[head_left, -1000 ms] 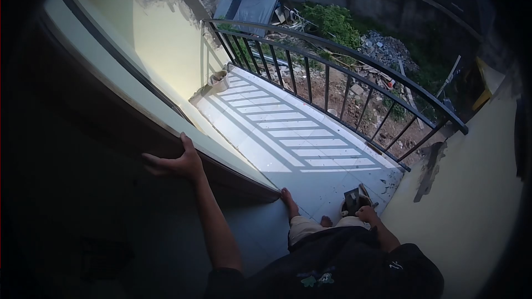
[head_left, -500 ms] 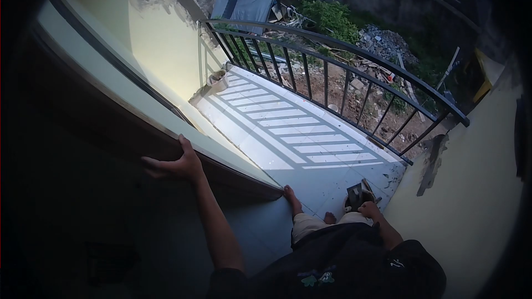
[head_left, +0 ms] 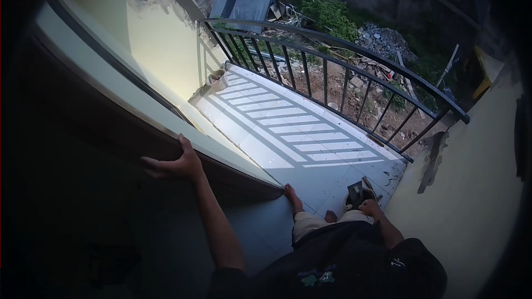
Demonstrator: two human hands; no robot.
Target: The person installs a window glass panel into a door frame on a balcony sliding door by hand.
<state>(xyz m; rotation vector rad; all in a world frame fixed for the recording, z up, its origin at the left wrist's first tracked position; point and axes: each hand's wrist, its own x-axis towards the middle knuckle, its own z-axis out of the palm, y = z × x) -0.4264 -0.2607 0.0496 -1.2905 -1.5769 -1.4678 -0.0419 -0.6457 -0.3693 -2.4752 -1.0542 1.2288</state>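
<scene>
My left hand [head_left: 185,163] is on the brown door [head_left: 233,180], thumb at its edge and fingers stretched along the dark face. Low in front of my right thigh, my right hand [head_left: 370,207] is closed at the near rim of a bucket [head_left: 349,204]. A trowel with a flat rectangular blade [head_left: 355,192] sticks up from this bucket, beside other tool ends. What my right fingers wrap round is mostly hidden by the hand itself. My bare feet [head_left: 292,196] stand on the tiles between door and bucket.
A black metal railing [head_left: 332,55] bounds the tiled balcony floor [head_left: 260,133]. Another bucket [head_left: 217,81] stands in the far left corner. A yellow wall [head_left: 460,188] with a rough grey patch rises on the right. Rubble [head_left: 382,44] and plants lie below, outside.
</scene>
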